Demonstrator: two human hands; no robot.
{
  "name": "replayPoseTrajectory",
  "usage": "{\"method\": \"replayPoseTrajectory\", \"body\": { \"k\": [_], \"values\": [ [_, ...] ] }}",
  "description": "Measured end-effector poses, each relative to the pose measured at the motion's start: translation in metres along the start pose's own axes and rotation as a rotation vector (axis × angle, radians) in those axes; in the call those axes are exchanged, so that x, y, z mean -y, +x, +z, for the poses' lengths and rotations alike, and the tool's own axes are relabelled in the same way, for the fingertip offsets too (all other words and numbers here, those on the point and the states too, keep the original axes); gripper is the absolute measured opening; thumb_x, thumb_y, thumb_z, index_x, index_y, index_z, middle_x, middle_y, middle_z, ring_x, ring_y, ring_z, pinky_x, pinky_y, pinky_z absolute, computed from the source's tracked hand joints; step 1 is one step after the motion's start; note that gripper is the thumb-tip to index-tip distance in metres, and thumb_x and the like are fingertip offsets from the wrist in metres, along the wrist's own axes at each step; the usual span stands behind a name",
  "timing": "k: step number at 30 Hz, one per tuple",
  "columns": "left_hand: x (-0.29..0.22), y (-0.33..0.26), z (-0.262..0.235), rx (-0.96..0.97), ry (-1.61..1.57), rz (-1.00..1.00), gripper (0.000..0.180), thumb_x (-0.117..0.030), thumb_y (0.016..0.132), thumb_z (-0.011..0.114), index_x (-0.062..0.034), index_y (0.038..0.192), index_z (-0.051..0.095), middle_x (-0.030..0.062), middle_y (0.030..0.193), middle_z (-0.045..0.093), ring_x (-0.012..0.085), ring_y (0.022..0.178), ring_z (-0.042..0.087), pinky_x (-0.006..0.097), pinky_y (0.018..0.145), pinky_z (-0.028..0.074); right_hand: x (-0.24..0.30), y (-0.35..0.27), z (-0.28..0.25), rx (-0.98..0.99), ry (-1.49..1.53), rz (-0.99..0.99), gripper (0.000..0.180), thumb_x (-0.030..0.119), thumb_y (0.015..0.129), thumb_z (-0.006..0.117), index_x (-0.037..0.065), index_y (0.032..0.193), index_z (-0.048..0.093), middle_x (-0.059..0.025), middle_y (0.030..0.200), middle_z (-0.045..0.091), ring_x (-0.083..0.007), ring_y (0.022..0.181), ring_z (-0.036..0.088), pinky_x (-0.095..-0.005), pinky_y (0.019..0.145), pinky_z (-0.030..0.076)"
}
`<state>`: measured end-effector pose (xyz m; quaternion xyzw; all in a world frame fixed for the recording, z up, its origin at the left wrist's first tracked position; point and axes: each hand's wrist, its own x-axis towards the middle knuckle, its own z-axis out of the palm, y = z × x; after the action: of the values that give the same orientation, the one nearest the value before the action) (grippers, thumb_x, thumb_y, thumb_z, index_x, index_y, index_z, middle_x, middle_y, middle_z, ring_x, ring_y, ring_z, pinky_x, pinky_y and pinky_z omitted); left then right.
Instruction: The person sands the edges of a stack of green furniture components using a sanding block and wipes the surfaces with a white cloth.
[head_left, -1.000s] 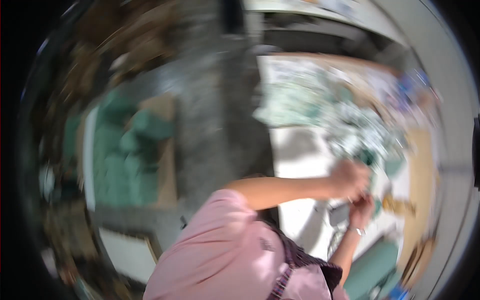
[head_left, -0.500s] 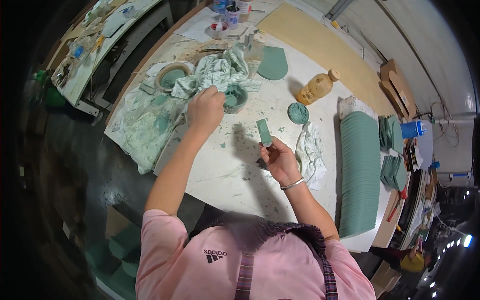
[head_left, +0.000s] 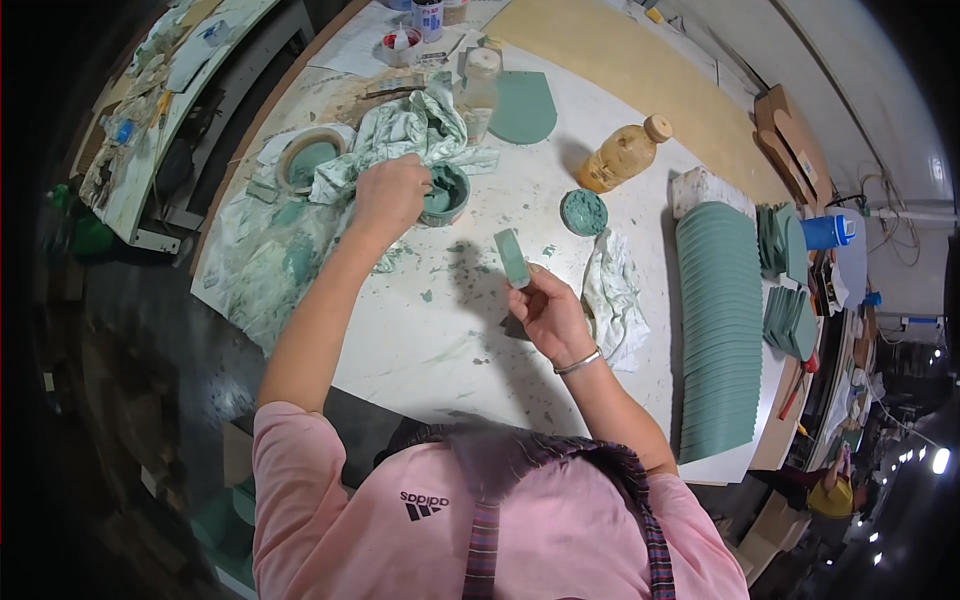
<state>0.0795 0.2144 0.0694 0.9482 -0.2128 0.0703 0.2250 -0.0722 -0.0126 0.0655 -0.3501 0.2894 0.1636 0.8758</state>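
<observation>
My left hand [head_left: 388,203] is closed at the left rim of a small tub [head_left: 447,196] of dark green paste. Whatever its curled fingers hold is hidden. Between the thumb and fingers of my right hand [head_left: 548,315], a small green rectangular block [head_left: 511,258] stands tilted above the white table [head_left: 400,350]. Farther right lies a round lid [head_left: 583,212] filled with green paste. A stained white cloth [head_left: 614,300] lies crumpled beside my right hand, and another smeared rag [head_left: 410,130] is bunched behind the tub.
A bottle of amber liquid [head_left: 625,155] and a cloudy bottle [head_left: 479,95] stand farther back, near a flat green plate [head_left: 523,108]. Along the right runs a long row of green plates [head_left: 718,330]. A tape roll [head_left: 308,160] sits on stained plastic sheeting [head_left: 255,250] at left.
The whole view has shifted slightly, moving the table's things left. My left hand stays by the tub, and my right hand still holds up the green block, turned a little.
</observation>
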Motion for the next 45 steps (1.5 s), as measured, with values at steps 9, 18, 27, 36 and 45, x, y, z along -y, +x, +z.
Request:
{"method": "replayPoseTrajectory", "body": {
  "k": [9,18,27,36,45],
  "values": [
    [0.004,0.0,-0.001,-0.004,-0.06,0.024,0.007,-0.011,0.077,0.066,-0.0066,0.074,0.07,0.0092,0.08,0.063,0.0343,0.074,0.062,0.046,0.066,0.048,0.006,0.017,0.0,0.028,-0.03,0.005,0.023,0.017,0.097,0.053,0.001,0.111,0.061,-0.0112,0.095,0.066,-0.0151,0.075,0.063,-0.0246,0.07,0.055],
    [0.009,0.005,-0.002,0.106,-0.18,-0.156,0.006,-0.012,0.072,0.07,-0.0058,0.075,0.072,0.0112,0.077,0.066,0.0329,0.072,0.063,0.043,0.066,0.049,0.012,0.034,0.008,0.035,-0.092,-0.012,0.024,0.017,0.097,0.051,0.001,0.112,0.06,-0.0119,0.096,0.066,-0.0144,0.075,0.063,-0.025,0.07,0.055],
    [0.042,0.004,0.012,0.1,-0.632,-0.53,0.01,-0.01,0.074,0.075,-0.0011,0.079,0.073,0.0055,0.068,0.066,0.0139,0.061,0.057,0.028,0.059,0.043,0.017,0.042,0.025,0.01,-0.104,-0.013,0.024,0.015,0.098,0.049,-0.001,0.112,0.059,-0.0119,0.096,0.065,-0.0146,0.076,0.062,-0.0257,0.072,0.055],
    [0.043,-0.014,-0.009,0.092,-1.173,-0.691,0.007,-0.003,0.079,0.071,0.0026,0.082,0.069,-0.0025,0.066,0.057,0.0051,0.053,0.038,0.021,0.049,0.028,0.015,0.059,0.038,0.039,-0.155,-0.024,0.027,0.015,0.098,0.048,-0.003,0.115,0.058,-0.0149,0.1,0.064,-0.0165,0.079,0.062,-0.0282,0.075,0.054],
    [0.033,-0.018,-0.016,0.046,-1.168,-0.618,0.007,-0.002,0.077,0.072,0.0025,0.081,0.071,-0.0001,0.068,0.062,0.0053,0.054,0.04,0.022,0.05,0.029,0.01,0.056,0.039,0.128,-0.136,-0.007,0.026,0.014,0.097,0.048,-0.004,0.111,0.059,-0.0143,0.098,0.064,-0.0153,0.078,0.061,-0.0255,0.071,0.052]
  ]
}}
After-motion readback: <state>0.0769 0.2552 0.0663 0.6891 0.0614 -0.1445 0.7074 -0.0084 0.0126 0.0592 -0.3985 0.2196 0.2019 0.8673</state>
